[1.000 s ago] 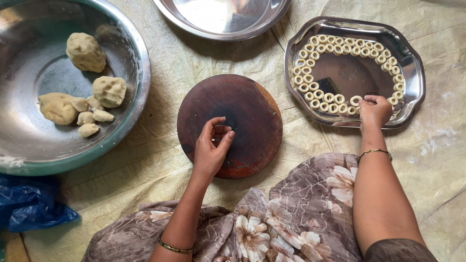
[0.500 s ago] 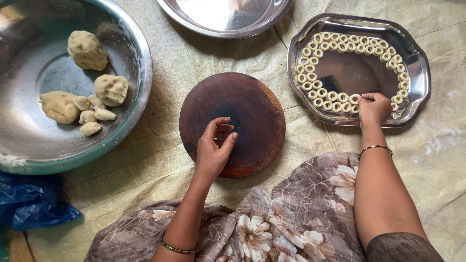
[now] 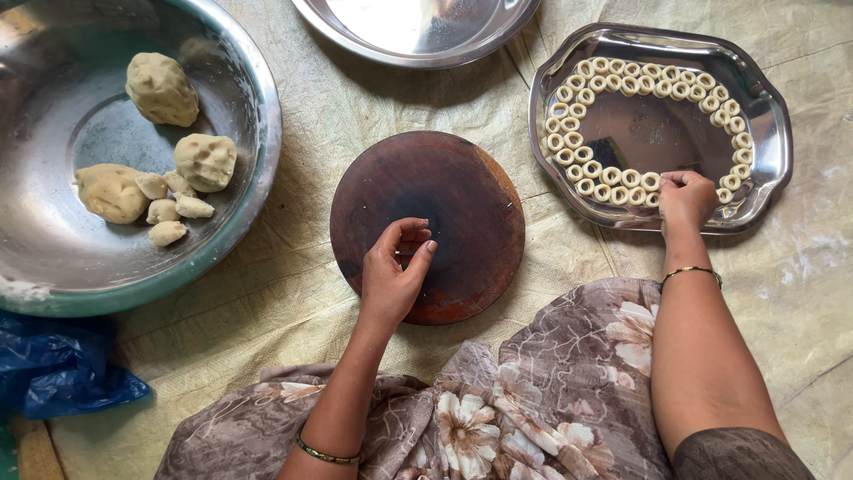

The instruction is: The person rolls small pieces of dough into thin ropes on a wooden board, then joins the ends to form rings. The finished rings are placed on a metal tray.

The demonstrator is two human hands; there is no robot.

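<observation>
Glossy metal tray (image 3: pixel 764 178), matt wooden board (image 3: pixel 471 204), cloth mat (image 3: pixel 293 267).

Both forearms were bare. The left hand (image 3: pixel 391 277) had a thin green-and-gold bangle at its wrist; the right hand (image 3: pixel 685 197) wore a slim gold bangle. A brown sleeve edge showed at the right elbow. Grey-brown floral cloth with cream blossoms covered the lap.

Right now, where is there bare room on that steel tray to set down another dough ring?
The tray is bare in its middle, inside the loop of dough rings. Its near edge is crowded: rings run there and the right hand rests on them. The wooden board is bare beyond the left hand.
</observation>
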